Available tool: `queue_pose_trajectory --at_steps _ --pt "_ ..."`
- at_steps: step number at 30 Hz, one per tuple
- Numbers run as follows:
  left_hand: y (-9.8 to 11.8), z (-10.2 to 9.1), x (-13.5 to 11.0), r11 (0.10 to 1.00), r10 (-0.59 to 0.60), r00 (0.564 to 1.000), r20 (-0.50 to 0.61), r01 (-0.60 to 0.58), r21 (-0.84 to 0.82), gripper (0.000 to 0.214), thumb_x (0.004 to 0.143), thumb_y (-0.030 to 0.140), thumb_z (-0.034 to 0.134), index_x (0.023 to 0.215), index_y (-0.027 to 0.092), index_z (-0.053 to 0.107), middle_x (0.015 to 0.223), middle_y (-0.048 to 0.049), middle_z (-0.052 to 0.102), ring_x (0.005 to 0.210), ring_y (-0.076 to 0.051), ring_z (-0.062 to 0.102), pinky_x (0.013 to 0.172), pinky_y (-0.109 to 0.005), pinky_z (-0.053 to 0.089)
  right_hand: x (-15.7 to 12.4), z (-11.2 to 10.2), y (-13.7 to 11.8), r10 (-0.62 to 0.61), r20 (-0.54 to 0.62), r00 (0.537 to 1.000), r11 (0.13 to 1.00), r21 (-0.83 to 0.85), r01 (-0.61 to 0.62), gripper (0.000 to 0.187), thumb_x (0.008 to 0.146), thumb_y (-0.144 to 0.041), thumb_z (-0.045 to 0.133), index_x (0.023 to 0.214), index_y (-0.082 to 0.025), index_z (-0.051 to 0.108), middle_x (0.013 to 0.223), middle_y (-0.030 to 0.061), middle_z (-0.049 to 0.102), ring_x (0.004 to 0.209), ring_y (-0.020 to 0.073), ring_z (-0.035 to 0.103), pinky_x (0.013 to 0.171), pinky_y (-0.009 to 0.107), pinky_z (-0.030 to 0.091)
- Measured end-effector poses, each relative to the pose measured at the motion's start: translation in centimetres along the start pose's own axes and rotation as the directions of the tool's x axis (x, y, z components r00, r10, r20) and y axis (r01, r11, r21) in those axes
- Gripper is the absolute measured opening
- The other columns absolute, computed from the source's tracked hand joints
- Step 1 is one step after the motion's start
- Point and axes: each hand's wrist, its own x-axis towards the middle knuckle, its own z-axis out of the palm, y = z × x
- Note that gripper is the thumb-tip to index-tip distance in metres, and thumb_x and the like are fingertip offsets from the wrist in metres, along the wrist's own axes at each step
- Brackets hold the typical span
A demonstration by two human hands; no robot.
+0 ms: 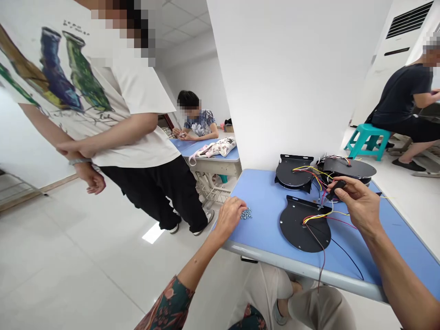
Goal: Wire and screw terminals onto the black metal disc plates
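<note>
My left hand (231, 215) is at the left side of the blue table, fingertips pinched together at the edge of a small pile of silvery screws (246, 213). Whether a screw is between those fingertips is too small to tell. Raised over the table, my right hand (360, 201) grips a screwdriver (336, 189) by its black handle, the shaft slanting down to the left. Below its tip lies a round black metal plate (299, 233) with a bent flange at the back. Red, yellow, white and dark wires (318, 218) come out of the plate's centre.
Behind stand another black round unit (292, 174) and stacked wired ones (350, 167) on the blue table (264, 192). A white pillar (292, 82) rises beyond. A person in a white shirt (137, 137) stands at left; others sit at tables further off.
</note>
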Motion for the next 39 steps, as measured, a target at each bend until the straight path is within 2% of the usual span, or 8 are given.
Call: queue_pose_trajectory --at_steps 5,10,15,19,22,31,35,39 --pt "-1.2 1.7 -0.8 1.000 0.016 0.999 -0.036 -0.016 -0.004 0.012 0.095 0.019 0.062 0.091 0.020 0.074 0.094 -0.0047 0.070 0.096 -0.022 0.062 0.091 -0.035 0.050 0.3 -0.2 -0.1 0.000 -0.010 1.000 1.000 0.009 0.001 0.032 0.077 -0.032 0.082 0.107 -0.024 0.074 0.088 0.0038 0.077 0.077 0.0202 0.072 0.073 0.035 0.060" --pt "-0.3 1.0 -0.3 0.999 0.028 0.996 -0.083 -0.032 -0.040 0.017 0.096 0.019 0.059 0.091 0.021 0.075 0.093 -0.0050 0.071 0.093 -0.022 0.062 0.092 -0.036 0.050 0.3 -0.1 -0.1 -0.026 -0.023 0.999 0.999 0.025 0.027 0.030 0.079 -0.028 0.081 0.109 -0.023 0.074 0.089 0.0038 0.077 0.079 0.0187 0.072 0.076 0.034 0.060" --pt "4.7 2.2 2.0 0.959 0.048 0.996 -0.077 -0.067 -0.276 0.017 0.097 0.021 0.057 0.102 0.021 0.073 0.096 -0.0043 0.074 0.092 -0.020 0.067 0.092 -0.034 0.052 0.1 0.4 -0.3 -0.062 -0.078 0.995 0.996 0.052 0.067 0.029 0.080 -0.028 0.079 0.107 -0.022 0.072 0.088 0.0032 0.077 0.078 0.0178 0.072 0.076 0.035 0.061" --pt "9.8 5.7 4.4 0.926 -0.077 0.991 0.111 0.112 -0.359 0.040 0.093 0.016 0.061 0.133 0.017 0.062 0.122 -0.0102 0.073 0.098 -0.021 0.071 0.096 -0.036 0.054 0.0 0.5 -0.3 -0.046 -0.064 0.997 0.998 0.045 0.049 0.027 0.081 -0.030 0.078 0.106 -0.022 0.071 0.087 0.0028 0.077 0.078 0.0174 0.072 0.077 0.035 0.061" --pt "12.1 8.0 5.9 0.930 -0.107 0.965 0.241 0.183 -0.319 0.048 0.092 0.010 0.059 0.140 0.013 0.058 0.126 -0.0151 0.072 0.111 -0.025 0.071 0.102 -0.038 0.051 -0.2 0.6 -0.5 -0.042 -0.054 0.998 0.998 0.045 0.044 0.027 0.082 -0.031 0.078 0.106 -0.022 0.071 0.088 0.0029 0.077 0.077 0.0176 0.072 0.075 0.035 0.061" --pt "14.9 10.3 7.7 0.900 0.212 0.927 0.310 -0.061 -0.432 0.049 0.091 0.005 0.056 0.140 0.012 0.060 0.130 -0.0157 0.071 0.118 -0.027 0.068 0.108 -0.040 0.051 -1.0 1.2 -0.7 -0.011 0.060 0.998 0.998 0.060 0.007 0.026 0.085 -0.029 0.077 0.109 -0.023 0.070 0.096 0.0037 0.078 0.084 0.0186 0.073 0.078 0.034 0.061" --pt "15.1 10.9 7.5 0.848 0.270 0.944 0.188 -0.141 -0.511 0.045 0.090 0.003 0.053 0.131 0.015 0.064 0.124 -0.0131 0.073 0.114 -0.025 0.069 0.105 -0.041 0.053 -1.2 1.4 -0.5 -0.014 0.066 0.998 1.000 -0.025 0.016 0.024 0.086 -0.029 0.076 0.108 -0.023 0.071 0.095 0.0038 0.078 0.085 0.0191 0.073 0.080 0.034 0.061" --pt "14.8 10.6 6.6 0.776 0.218 0.976 -0.010 -0.180 -0.604 0.030 0.092 0.005 0.049 0.114 0.017 0.065 0.114 -0.0104 0.072 0.101 -0.021 0.070 0.097 -0.039 0.058 -1.5 1.6 -0.4 -0.022 0.097 0.995 0.987 -0.155 0.037 0.021 0.089 -0.028 0.073 0.110 -0.023 0.071 0.093 0.0030 0.077 0.083 0.0186 0.073 0.081 0.035 0.059"
